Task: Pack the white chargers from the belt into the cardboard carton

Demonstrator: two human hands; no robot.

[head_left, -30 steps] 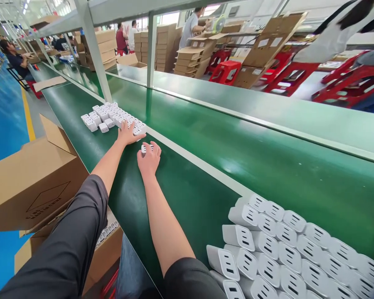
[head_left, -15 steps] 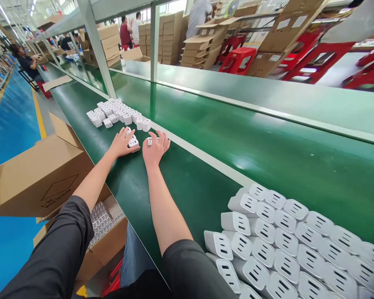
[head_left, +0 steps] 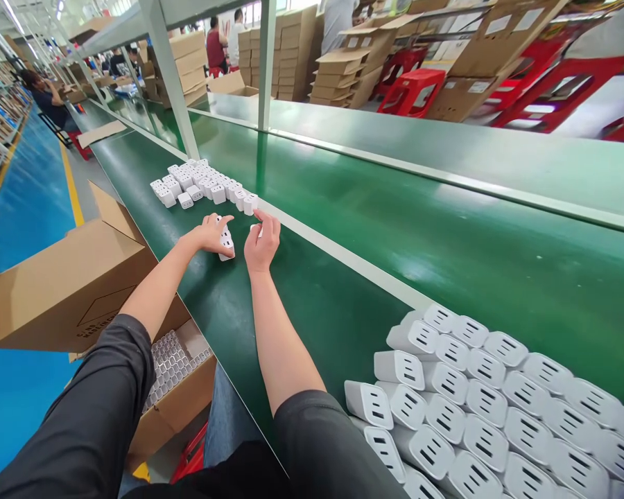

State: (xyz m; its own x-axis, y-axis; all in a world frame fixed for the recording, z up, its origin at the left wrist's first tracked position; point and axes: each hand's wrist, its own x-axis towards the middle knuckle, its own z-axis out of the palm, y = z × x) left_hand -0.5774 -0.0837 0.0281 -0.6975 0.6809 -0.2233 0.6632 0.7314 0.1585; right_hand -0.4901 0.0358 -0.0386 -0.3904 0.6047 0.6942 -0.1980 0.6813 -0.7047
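Note:
My left hand [head_left: 204, 235] is wrapped round a short row of white charger blocks [head_left: 227, 244] with dark slots, set down on the green bench [head_left: 322, 312]. To its right, my right hand [head_left: 263, 246] has its fingers curled round a white charger block [head_left: 256, 230], mostly hidden behind them. Just beyond both hands lies a loose pile of like chargers [head_left: 218, 193], against the pale rail. Near me on the right, many white chargers [head_left: 447, 416] lie stacked on their sides in rows, slotted ends facing me.
At my left stands an open carton [head_left: 67, 277] with raised flaps. Below it, another carton [head_left: 187, 396] holds rows of small clear-topped pieces [head_left: 171, 367]. A white rail [head_left: 343, 256] and upright posts [head_left: 171, 83] border the bench. Red stools [head_left: 413, 93] and people are beyond.
The left hand has turned and drawn slightly back with its row of chargers. The right hand's fingers have curled in more tightly. The whole view has shifted a little.

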